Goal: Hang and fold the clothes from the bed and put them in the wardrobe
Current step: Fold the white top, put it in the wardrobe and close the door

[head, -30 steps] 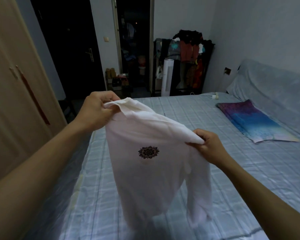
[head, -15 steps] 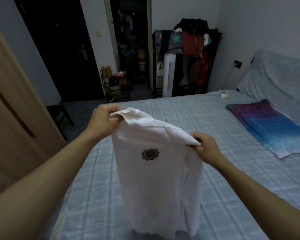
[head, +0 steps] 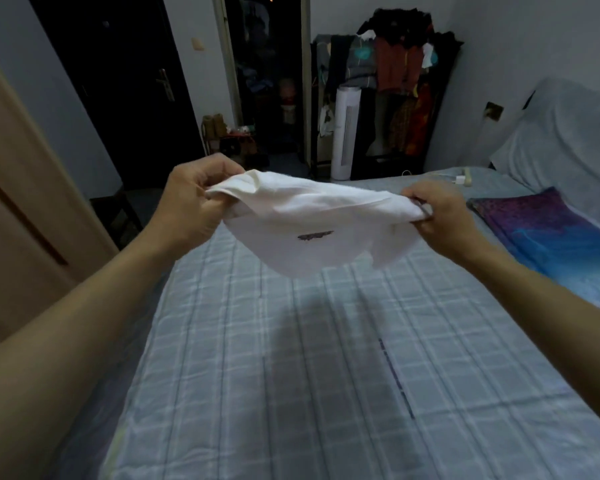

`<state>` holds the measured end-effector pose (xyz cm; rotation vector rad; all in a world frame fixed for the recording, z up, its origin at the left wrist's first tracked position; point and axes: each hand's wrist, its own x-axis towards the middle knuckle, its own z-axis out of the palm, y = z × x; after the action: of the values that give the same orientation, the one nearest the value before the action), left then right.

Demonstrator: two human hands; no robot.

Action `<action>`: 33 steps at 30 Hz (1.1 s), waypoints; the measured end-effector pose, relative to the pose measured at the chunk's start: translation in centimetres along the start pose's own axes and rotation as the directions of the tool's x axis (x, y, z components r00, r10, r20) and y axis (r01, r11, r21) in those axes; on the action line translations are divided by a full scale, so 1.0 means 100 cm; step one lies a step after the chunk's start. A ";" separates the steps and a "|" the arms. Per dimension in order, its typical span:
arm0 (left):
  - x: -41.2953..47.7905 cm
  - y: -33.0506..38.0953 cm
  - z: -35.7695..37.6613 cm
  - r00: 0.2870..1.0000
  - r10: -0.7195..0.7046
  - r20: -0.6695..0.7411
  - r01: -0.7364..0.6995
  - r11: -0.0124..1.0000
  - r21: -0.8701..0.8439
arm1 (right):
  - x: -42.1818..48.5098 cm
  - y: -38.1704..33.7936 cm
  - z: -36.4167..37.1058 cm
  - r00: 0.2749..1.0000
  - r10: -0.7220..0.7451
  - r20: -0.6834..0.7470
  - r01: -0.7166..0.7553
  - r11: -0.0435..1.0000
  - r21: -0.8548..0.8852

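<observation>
The left hand (head: 191, 202) and the right hand (head: 440, 216) each pinch 1 end of a white garment (head: 312, 233), held stretched in the air above the checked bed (head: 291, 375); its small dark print looks blurred.

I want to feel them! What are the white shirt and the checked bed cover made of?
The white shirt looks like thin, soft cloth, maybe cotton: matte, it sags and creases between the left hand and right hand. The checked bed cover looks like matte woven fabric, lying flat; which fibre cannot be told.
</observation>
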<state>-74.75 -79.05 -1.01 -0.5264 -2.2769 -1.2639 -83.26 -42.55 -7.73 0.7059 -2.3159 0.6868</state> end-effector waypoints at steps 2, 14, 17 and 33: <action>-0.034 -0.009 0.007 0.999 0.002 0.035 -0.003 1.000 0.031 | -0.034 -0.007 0.007 0.998 0.007 0.067 -0.006 1.000 -0.011; -0.432 -0.084 0.116 0.788 -0.061 0.613 -0.060 0.983 0.174 | -0.450 -0.081 0.115 0.712 0.163 0.683 -0.127 0.987 -0.103; -0.523 -0.091 0.134 0.709 -0.116 0.695 -0.039 0.978 0.203 | -0.541 -0.107 0.128 0.668 0.216 0.712 -0.132 0.976 -0.171; -0.642 -0.104 0.169 0.368 -0.379 0.849 -0.049 0.904 0.425 | -0.607 -0.152 0.136 0.337 0.405 0.850 -0.171 0.914 -0.368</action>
<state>-32.05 -76.00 -52.81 -1.0720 -3.5098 -0.4958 -38.63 -43.24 -53.61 0.6395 -3.5844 0.0949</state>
